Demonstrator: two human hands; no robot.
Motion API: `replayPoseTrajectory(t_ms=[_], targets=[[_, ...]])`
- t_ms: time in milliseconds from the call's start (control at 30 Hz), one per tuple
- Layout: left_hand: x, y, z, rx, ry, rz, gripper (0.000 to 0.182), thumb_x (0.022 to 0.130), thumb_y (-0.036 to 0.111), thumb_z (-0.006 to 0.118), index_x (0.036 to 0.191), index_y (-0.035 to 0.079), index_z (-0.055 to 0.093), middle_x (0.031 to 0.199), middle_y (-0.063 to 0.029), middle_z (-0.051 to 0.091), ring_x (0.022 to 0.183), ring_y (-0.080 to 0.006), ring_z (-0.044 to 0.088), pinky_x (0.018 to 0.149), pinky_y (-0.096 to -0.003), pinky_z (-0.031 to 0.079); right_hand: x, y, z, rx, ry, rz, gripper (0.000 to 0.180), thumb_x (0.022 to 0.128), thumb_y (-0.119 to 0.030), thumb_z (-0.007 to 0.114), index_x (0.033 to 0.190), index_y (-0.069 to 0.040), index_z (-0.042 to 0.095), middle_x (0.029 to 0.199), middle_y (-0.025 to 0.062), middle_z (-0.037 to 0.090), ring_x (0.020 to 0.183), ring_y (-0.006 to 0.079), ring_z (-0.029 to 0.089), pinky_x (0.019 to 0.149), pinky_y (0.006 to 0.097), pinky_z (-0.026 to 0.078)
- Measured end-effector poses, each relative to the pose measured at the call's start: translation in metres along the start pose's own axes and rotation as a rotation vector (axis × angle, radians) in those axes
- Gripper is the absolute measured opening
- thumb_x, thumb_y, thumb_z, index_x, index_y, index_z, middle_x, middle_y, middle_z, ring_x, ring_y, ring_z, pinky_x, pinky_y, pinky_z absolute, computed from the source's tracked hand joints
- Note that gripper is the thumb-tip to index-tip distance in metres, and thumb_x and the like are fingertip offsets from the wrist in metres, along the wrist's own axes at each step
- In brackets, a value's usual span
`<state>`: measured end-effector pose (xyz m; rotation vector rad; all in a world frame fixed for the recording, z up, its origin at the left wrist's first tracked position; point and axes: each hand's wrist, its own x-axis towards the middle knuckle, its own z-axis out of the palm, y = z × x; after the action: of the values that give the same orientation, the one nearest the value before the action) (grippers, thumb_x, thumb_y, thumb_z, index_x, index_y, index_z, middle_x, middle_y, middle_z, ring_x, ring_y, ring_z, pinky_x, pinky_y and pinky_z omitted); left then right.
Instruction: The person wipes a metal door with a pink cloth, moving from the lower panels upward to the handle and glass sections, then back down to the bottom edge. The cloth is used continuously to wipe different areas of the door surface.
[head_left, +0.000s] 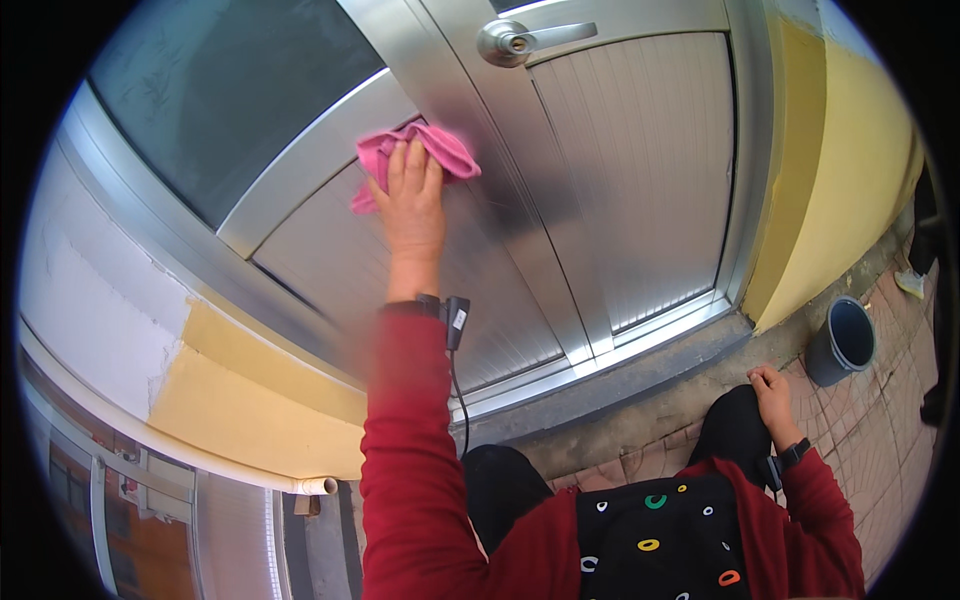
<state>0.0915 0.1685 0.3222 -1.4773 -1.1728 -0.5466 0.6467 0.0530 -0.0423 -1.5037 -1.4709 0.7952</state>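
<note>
My left hand presses a crumpled pink cloth against the left leaf of a metal double door, just below its glass pane. The cloth bunches around my fingertips and covers part of the frame rail and the ribbed lower panel. On my right knee rests my right hand, its fingers loosely curled with nothing visible in them. The right leaf carries a silver lever handle with a keyhole, above and to the right of the cloth.
A grey plastic bucket stands on the paved ground to my right. A raised sill runs under the door. From the left wall a pipe end sticks out. Another person's shoe shows at the far right. A cable hangs from my left wrist.
</note>
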Motion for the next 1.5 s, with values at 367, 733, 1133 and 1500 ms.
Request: replayPoseTrajectory(t_ms=[367, 733, 1133, 1500], targets=[[-0.117, 0.039, 0.003, -0.167, -0.251, 0.130, 0.038, 0.086, 0.013, 0.060, 0.124, 0.014, 0.065, 0.146, -0.0003, 0.051, 0.139, -0.0246, 0.044, 0.106, -0.0657, 0.034, 0.001, -0.009, 0.007, -0.054, -0.026, 0.049, 0.018, 0.095, -0.015, 0.062, 0.096, 0.000, 0.070, 0.086, 0.0102, 0.069, 0.085, 0.0195, 0.065, 0.080, 0.0322, 0.050], [-0.002, -0.039, -0.019, -0.010, 0.015, 0.149, 0.041, 0.088, 0.013, 0.059, 0.128, 0.021, 0.064, 0.141, 0.0032, 0.055, 0.136, -0.0225, 0.048, 0.104, -0.0630, 0.039, 0.016, -0.005, 0.034, -0.089, -0.074, 0.011, 0.019, 0.094, -0.016, 0.063, 0.094, 0.002, 0.070, 0.086, 0.0109, 0.070, 0.084, 0.0193, 0.065, 0.080, 0.0327, 0.050], [-0.127, -0.185, -0.045, 0.065, 0.061, -0.387, 0.051, 0.080, -0.005, 0.064, 0.130, 0.004, 0.058, 0.136, -0.0192, 0.054, 0.130, -0.0411, 0.048, 0.109, -0.0493, 0.040, 0.015, -0.016, 0.029, -0.091, -0.091, 0.022, 0.019, 0.096, -0.016, 0.062, 0.095, 0.002, 0.070, 0.086, 0.0107, 0.070, 0.085, 0.0185, 0.065, 0.079, 0.0323, 0.050], [-0.267, -0.062, 0.009, -0.089, 0.088, -0.831, 0.047, 0.087, -0.001, 0.063, 0.132, -0.009, 0.051, 0.130, -0.0263, 0.054, 0.125, -0.0430, 0.052, 0.107, -0.0465, 0.041, 0.013, -0.010, 0.022, 0.016, -0.088, 0.072, 0.018, 0.097, -0.015, 0.062, 0.097, 0.001, 0.070, 0.088, 0.0061, 0.070, 0.087, 0.0148, 0.064, 0.082, 0.0298, 0.049]])
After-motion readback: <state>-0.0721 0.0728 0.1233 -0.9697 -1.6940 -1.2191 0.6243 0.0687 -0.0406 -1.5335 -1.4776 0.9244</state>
